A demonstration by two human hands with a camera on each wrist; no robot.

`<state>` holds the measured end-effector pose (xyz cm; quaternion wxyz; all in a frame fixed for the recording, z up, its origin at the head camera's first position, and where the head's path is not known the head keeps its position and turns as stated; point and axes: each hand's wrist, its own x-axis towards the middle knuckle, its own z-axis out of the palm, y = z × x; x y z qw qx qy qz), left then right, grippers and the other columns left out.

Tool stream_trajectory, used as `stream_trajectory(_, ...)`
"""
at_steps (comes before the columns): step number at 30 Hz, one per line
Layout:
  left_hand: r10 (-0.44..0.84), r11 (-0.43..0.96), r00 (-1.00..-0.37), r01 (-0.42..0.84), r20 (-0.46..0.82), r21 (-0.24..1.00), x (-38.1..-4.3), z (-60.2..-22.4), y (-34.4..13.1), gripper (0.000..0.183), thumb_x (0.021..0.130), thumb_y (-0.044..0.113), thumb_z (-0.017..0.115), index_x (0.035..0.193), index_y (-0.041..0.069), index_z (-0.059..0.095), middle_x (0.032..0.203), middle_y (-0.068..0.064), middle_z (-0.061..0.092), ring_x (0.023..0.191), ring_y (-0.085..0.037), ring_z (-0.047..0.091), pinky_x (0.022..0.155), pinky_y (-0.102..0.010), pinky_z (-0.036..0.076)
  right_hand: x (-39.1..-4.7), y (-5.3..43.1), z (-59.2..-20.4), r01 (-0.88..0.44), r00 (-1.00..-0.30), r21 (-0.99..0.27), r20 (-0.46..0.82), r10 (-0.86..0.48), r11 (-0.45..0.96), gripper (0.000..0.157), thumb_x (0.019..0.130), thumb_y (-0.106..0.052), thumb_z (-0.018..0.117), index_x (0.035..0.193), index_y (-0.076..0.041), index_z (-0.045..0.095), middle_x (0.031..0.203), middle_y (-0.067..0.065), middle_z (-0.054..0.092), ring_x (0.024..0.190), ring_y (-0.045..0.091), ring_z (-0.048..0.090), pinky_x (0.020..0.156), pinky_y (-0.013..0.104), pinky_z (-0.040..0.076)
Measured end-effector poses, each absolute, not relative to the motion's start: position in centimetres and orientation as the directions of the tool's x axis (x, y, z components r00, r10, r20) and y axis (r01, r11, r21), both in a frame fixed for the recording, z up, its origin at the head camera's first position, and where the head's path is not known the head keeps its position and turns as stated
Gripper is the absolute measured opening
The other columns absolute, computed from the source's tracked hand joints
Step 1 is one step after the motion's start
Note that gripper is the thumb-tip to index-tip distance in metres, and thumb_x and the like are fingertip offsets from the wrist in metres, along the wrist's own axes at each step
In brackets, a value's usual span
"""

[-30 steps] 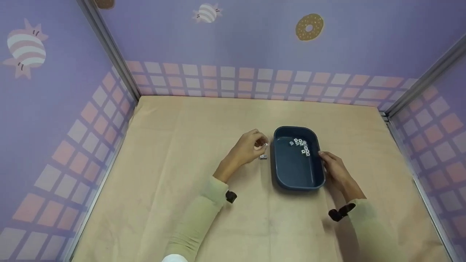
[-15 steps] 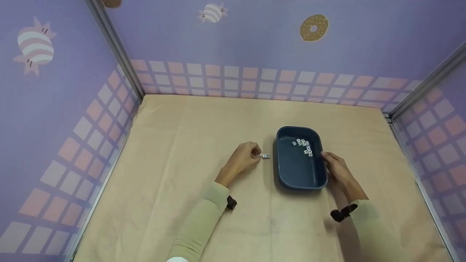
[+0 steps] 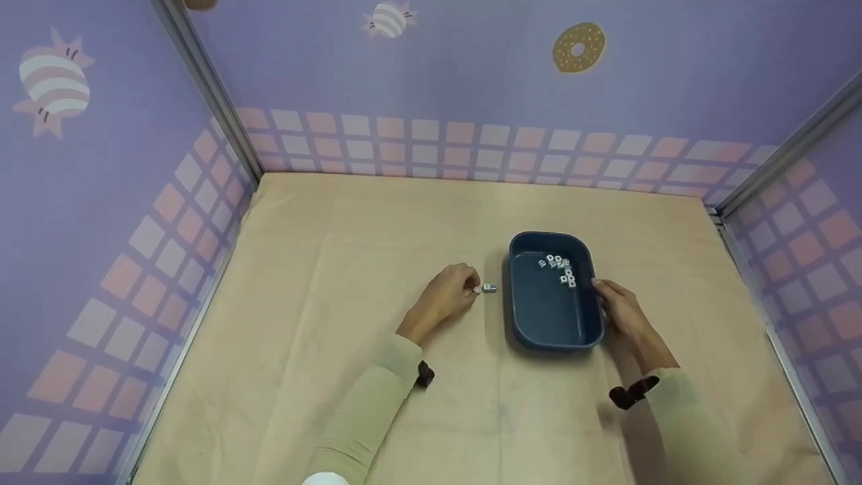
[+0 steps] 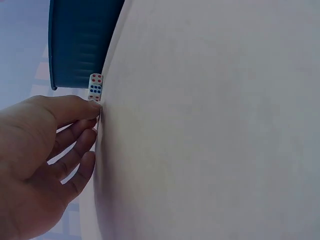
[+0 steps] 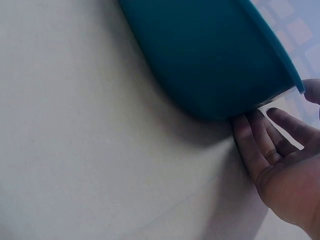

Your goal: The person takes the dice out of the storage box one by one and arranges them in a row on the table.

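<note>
My left hand [image 3: 441, 300] pinches a white die [image 3: 477, 289] between thumb and fingertips, low over the cloth. Right of that die, two more dice [image 3: 489, 287] sit side by side in a short row. In the left wrist view, their faces show red and blue pips [image 4: 95, 84], and the thumb tip is right at the row's near end. My right hand [image 3: 626, 313] holds the right side of a dark blue rectangular tray [image 3: 545, 347], thumb at the rim and fingers low against the underside in the right wrist view. Several dice [image 3: 564, 264] lie loose in the tray's upper right.
A beige cloth [image 3: 350, 242] covers the table. Purple walls [image 3: 471, 74] with pink and white squares enclose the back and both sides, joined by metal corner posts [image 3: 209, 87]. The tray's left wall stands just right of the dice row.
My left hand has brought the die from beside the tray's left wall down and left to the left end of the row. The right hand and tray have stayed nearly in place.
</note>
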<state>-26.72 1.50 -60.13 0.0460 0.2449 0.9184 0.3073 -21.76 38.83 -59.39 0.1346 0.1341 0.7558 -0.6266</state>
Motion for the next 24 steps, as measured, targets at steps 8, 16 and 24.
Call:
stream_trajectory(8,0.484,0.704,-0.873,0.432,0.065,0.563,-27.2,-60.0,2.0,0.013,0.1,0.008,0.07,0.112,0.009,0.074,0.106,-0.002,0.067,0.098,-0.017,0.061,0.088,-0.032,0.053,-21.8,38.7,-59.3,0.361,-0.932,-0.914,-0.36,0.038,0.186,0.075,0.11,-0.05,0.052,0.16,0.004,0.037,0.17,0.02,0.029,0.162,0.031,0.015,0.131,0.043,0.011)
stream_trajectory(16,0.499,0.692,-0.863,0.453,0.081,0.562,-27.6,-60.2,2.4,0.012,0.101,0.012,0.071,0.112,0.011,0.075,0.106,-0.001,0.067,0.098,-0.016,0.06,0.087,-0.032,0.053,-21.8,38.7,-59.4,0.36,-0.933,-0.921,-0.359,0.037,0.15,0.074,0.11,-0.05,0.052,0.159,0.004,0.039,0.169,0.02,0.032,0.161,0.031,0.02,0.131,0.041,0.013)
stream_trajectory(24,0.511,0.661,-0.856,0.45,0.079,0.601,-27.7,-60.4,2.6,0.009,0.1,0.014,0.075,0.109,0.013,0.076,0.102,0.001,0.066,0.094,-0.014,0.06,0.085,-0.03,0.053,-21.9,38.8,-59.4,0.393,-0.92,-0.91,-0.391,0.04,0.131,0.07,0.111,-0.05,0.052,0.16,-0.001,0.04,0.169,0.018,0.032,0.161,0.03,0.021,0.13,0.04,0.014)
